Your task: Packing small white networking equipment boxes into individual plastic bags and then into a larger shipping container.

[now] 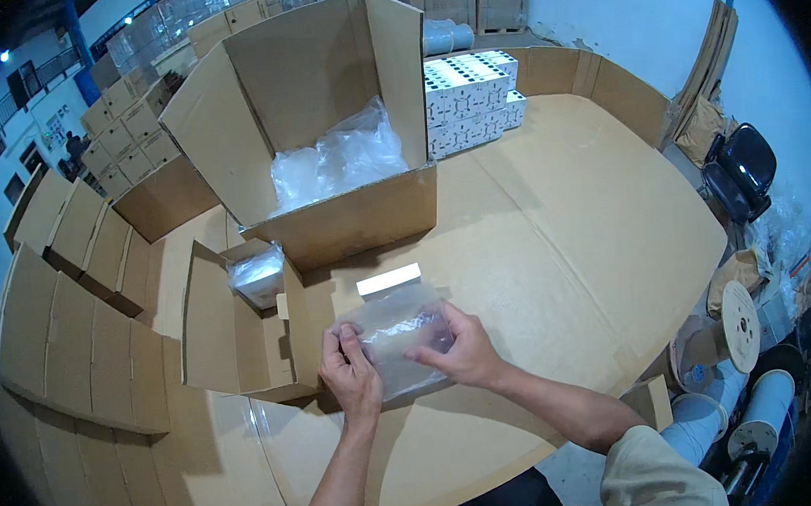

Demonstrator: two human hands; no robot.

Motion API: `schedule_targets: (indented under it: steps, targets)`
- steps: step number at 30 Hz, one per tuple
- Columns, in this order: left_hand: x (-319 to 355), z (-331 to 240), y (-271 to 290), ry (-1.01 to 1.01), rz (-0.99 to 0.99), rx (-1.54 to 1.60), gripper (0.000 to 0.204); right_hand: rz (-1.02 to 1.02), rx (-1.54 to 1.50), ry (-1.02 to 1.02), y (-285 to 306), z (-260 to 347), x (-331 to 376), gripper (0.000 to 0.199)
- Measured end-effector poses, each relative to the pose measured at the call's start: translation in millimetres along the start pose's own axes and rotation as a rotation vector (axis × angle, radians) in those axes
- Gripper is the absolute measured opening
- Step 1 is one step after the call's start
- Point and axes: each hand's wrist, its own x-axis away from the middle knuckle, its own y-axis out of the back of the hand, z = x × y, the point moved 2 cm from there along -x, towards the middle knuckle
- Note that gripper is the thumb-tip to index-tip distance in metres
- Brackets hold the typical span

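Between my two hands is a frosted plastic bag (400,336) with light glinting off its surface. My left hand (351,374) grips its left edge, with the thumb and fingers closed on it. On the right side, my right hand (461,347) pinches the bag, its thumb lying across the front. A small white block-like piece (389,280) shows just beyond the bag's far edge; whether it is inside the bag or behind it I cannot tell. To the left stands a small open cardboard box (212,337) with a wrapped clear plastic packet (259,276) in it.
Behind it, a large open carton (356,221) holds clear plastic bags (338,159). White patterned boxes (470,98) are stacked at the back. Brown cartons (83,346) line the left. The cardboard-covered table (573,232) has a raised far rim. Cable spools (740,324) and a black chair (740,173) stand right.
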Motion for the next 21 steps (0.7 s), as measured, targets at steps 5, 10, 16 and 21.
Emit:
schedule_targets:
  steps: [5,10,16,21]
  targets:
    - [1.7,6.8,8.8,0.064,-0.014,0.008,0.024,0.018,0.037,-0.046,7.0,-9.0,0.8,0.018]
    - [4.3,-2.6,1.7,-0.084,0.128,0.187,0.05,-0.061,-0.005,0.004,6.7,-18.0,0.0,0.015]
    - [6.5,-9.4,-0.1,0.058,0.23,0.13,0.064,-0.053,-0.039,0.057,15.8,-14.2,-4.2,0.023]
    - [5.7,-10.5,1.2,0.01,0.302,0.025,0.061,-0.044,-0.109,-0.009,27.7,-20.4,-11.4,0.021]
